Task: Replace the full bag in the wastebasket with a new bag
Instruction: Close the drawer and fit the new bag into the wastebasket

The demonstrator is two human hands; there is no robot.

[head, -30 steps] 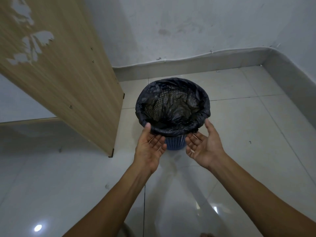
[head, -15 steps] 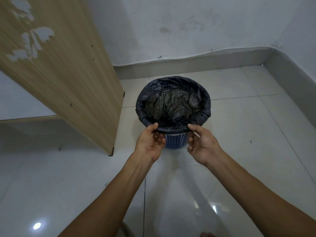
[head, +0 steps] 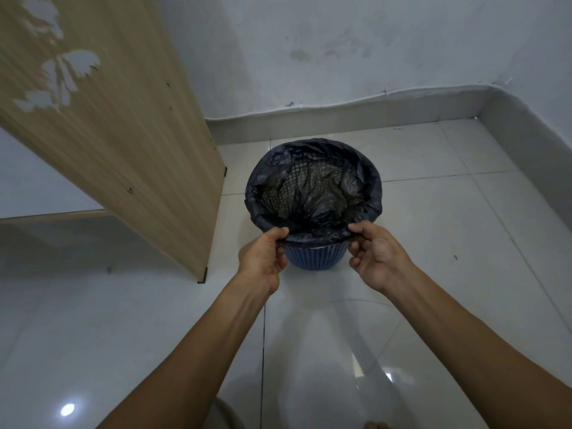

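Note:
A small blue mesh wastebasket (head: 315,255) stands on the tiled floor near the room's corner. A black plastic bag (head: 312,187) lines it, its edge folded down over the rim; the basket's mesh shows through the thin bag inside. My left hand (head: 263,258) pinches the folded bag edge at the near left of the rim. My right hand (head: 376,255) pinches the same edge at the near right. Between the hands the bag's hem is pulled taut above the blue wall.
A tall wooden cabinet panel (head: 123,144) stands to the left, its lower corner close to the basket. White walls with a grey skirting (head: 356,116) run behind and to the right. Glossy white floor tiles (head: 448,243) surround the basket.
My hands went from open, palms up under the rim, to pinching the bag's folded edge. They have spread slightly apart along the near rim.

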